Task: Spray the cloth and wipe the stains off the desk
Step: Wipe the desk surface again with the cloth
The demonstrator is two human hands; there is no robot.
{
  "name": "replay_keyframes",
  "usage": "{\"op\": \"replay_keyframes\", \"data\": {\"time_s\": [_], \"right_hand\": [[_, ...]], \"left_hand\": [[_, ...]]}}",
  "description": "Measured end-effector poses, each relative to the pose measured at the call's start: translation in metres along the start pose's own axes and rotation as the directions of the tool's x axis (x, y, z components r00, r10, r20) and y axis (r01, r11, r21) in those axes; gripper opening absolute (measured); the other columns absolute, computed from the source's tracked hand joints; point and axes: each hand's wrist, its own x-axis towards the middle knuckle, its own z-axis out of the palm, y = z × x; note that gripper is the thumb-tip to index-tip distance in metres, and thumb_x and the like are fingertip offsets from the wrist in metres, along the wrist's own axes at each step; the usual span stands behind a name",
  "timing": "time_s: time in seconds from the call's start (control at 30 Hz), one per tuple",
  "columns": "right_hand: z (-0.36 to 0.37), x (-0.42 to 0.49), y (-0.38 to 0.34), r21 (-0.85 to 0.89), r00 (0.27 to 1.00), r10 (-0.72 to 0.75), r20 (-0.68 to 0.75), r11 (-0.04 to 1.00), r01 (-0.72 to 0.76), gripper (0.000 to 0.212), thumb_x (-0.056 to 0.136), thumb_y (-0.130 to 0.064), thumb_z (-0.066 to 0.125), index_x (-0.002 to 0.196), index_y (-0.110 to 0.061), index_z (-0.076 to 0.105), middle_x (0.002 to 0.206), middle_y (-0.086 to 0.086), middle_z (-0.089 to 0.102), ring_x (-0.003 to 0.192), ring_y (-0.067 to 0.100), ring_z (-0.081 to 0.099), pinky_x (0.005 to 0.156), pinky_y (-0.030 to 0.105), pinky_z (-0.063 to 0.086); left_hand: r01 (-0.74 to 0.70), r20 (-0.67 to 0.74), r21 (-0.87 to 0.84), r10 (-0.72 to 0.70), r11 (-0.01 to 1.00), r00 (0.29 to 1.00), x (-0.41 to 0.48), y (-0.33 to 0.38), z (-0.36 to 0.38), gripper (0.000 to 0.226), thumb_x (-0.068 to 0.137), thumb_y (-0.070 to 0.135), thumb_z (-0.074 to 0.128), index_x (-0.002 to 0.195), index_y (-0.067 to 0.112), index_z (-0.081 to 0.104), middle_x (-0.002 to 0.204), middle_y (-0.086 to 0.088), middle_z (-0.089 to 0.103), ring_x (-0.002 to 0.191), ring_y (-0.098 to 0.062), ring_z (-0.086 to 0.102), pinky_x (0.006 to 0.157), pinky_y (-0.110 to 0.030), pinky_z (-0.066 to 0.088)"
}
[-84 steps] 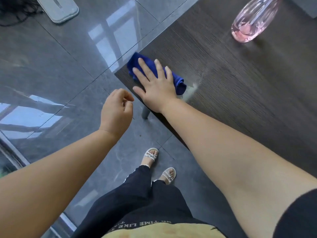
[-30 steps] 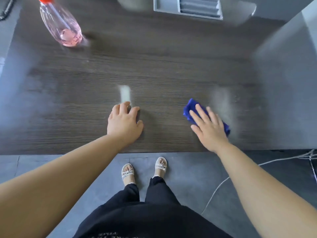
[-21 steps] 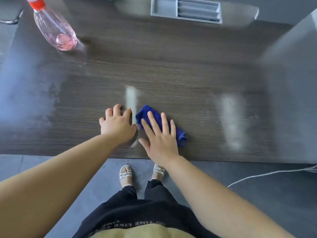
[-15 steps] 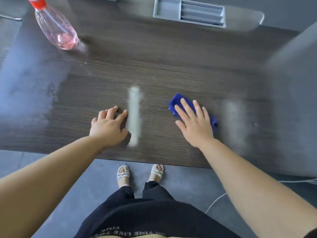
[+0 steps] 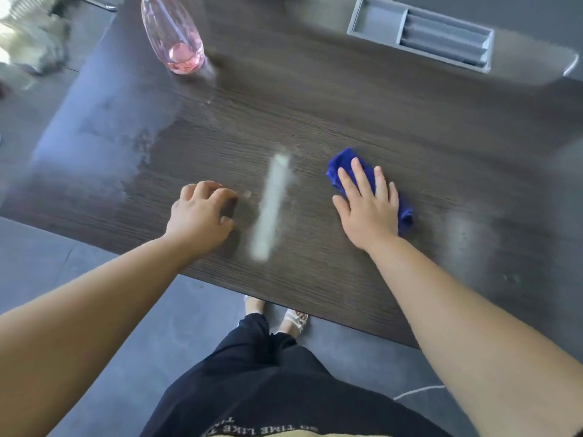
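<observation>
The right hand [image 5: 367, 212] has slid the cloth [image 5: 342, 160] rightward.

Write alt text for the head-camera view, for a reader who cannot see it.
A person's right hand presses a blue cloth flat on a dark wooden desk, right of a pale streak; the left hand rests, fingers loosely curled, on the streak's other side. A bottle of pink liquid stands far left.
</observation>
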Motion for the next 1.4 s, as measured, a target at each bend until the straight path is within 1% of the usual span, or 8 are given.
{"op": "replay_keyframes", "data": {"time_s": [0.1, 0.17, 0.3, 0.53, 0.77, 1.03, 1.23, 1.4], "right_hand": [[0.008, 0.005, -0.055, -0.007, 0.984, 0.177, -0.033, 0.984, -0.177, 0.064, 0.095, -0.057, 0.022, 0.151, -0.027, 0.019, 0.160, 0.000, 0.005, 0.143, 0.041, 0.010, 0.112, 0.057, 0.009], [0.017, -0.022, -0.091, -0.011, 0.982, -0.180, -0.059, 0.984, 0.180, 0.066, 0.089, -0.058, 0.025, 0.144, -0.024, 0.039, 0.155, 0.003, 0.027, 0.138, 0.044, 0.026, 0.109, 0.059, 0.017], [0.017, -0.024, -0.073, -0.050, 0.708, -0.704, 0.056, 0.707, 0.706, 0.054, 0.089, -0.052, 0.035, 0.136, -0.032, 0.049, 0.148, -0.005, 0.040, 0.134, 0.035, 0.038, 0.109, 0.052, 0.022], [-0.005, 0.068, -0.095, -0.026, 0.997, 0.069, 0.045, 0.997, -0.068, 0.060, 0.098, -0.054, 0.021, 0.152, -0.032, 0.005, 0.160, -0.006, -0.007, 0.145, 0.033, -0.003, 0.114, 0.052, 0.002], [0.011, 0.011, -0.117, -0.006, 0.748, -0.660, 0.069, 0.749, 0.662, 0.050, 0.094, -0.048, 0.036, 0.141, -0.031, 0.043, 0.152, -0.004, 0.033, 0.137, 0.036, 0.033, 0.110, 0.055, 0.025], [-0.009, 0.125, -0.153, -0.021, 0.982, -0.155, 0.110, 0.987, 0.158, 0.060, 0.097, -0.056, 0.019, 0.151, -0.035, 0.005, 0.160, -0.008, -0.008, 0.145, 0.032, -0.004, 0.114, 0.051, 0.000], [0.004, 0.064, -0.137, -0.020, 0.662, -0.736, 0.140, 0.667, 0.745, 0.054, 0.093, -0.052, 0.029, 0.143, -0.033, 0.038, 0.154, -0.005, 0.030, 0.139, 0.036, 0.029, 0.111, 0.054, 0.018], [-0.010, 0.156, -0.171, -0.003, 0.956, -0.256, 0.146, 0.966, 0.259, 0.055, 0.098, -0.053, 0.019, 0.150, -0.039, 0.006, 0.159, -0.012, -0.009, 0.146, 0.029, -0.005, 0.115, 0.050, -0.001]], "left_hand": [[0.082, -0.039, 0.079, -0.079, 0.993, 0.996, 0.010, -0.015, -0.010, 0.052, 0.087, 0.025, 0.050, 0.138, 0.023, 0.038, 0.146, -0.005, 0.028, 0.134, -0.030, 0.018, 0.107, -0.044, 0.025], [0.141, -0.035, 0.106, -0.138, 0.984, 0.990, 0.017, -0.028, -0.015, 0.056, 0.087, 0.034, 0.051, 0.140, 0.024, 0.033, 0.148, -0.006, 0.023, 0.134, -0.030, 0.018, 0.108, -0.045, 0.026], [0.205, 0.099, 0.139, -0.220, 0.969, 0.971, 0.025, -0.053, -0.023, 0.094, 0.069, 0.066, 0.064, 0.144, 0.032, 0.018, 0.151, -0.002, 0.012, 0.137, -0.030, 0.013, 0.105, -0.051, 0.030], [0.157, 0.221, 0.218, -0.206, 0.963, 0.953, 0.031, -0.050, -0.029, 0.123, 0.051, 0.068, 0.076, 0.146, 0.028, 0.009, 0.146, -0.006, 0.010, 0.132, -0.033, 0.014, 0.097, -0.052, 0.039], [0.138, 0.201, 0.238, -0.188, 0.961, 0.961, 0.032, -0.051, -0.027, 0.125, 0.048, 0.069, 0.077, 0.145, 0.025, 0.013, 0.144, -0.007, 0.015, 0.128, -0.032, 0.020, 0.096, -0.054, 0.040], [0.131, 0.205, 0.166, -0.164, 0.977, 0.965, 0.031, -0.055, -0.028, 0.124, 0.049, 0.069, 0.076, 0.146, 0.028, 0.010, 0.147, -0.005, 0.011, 0.132, -0.032, 0.014, 0.101, -0.059, 0.034], [0.130, 0.104, -0.015, -0.128, 0.991, 0.986, 0.028, -0.071, -0.037, 0.087, 0.067, 0.056, 0.070, 0.138, 0.024, 0.031, 0.143, 0.002, 0.027, 0.129, -0.025, 0.025, 0.094, -0.043, 0.043], [0.159, 0.092, -0.089, -0.151, 0.983, 0.984, 0.031, -0.075, -0.042, 0.055, 0.084, 0.034, 0.056, 0.133, 0.019, 0.036, 0.139, 0.002, 0.031, 0.125, -0.024, 0.028, 0.088, -0.035, 0.040]]}}
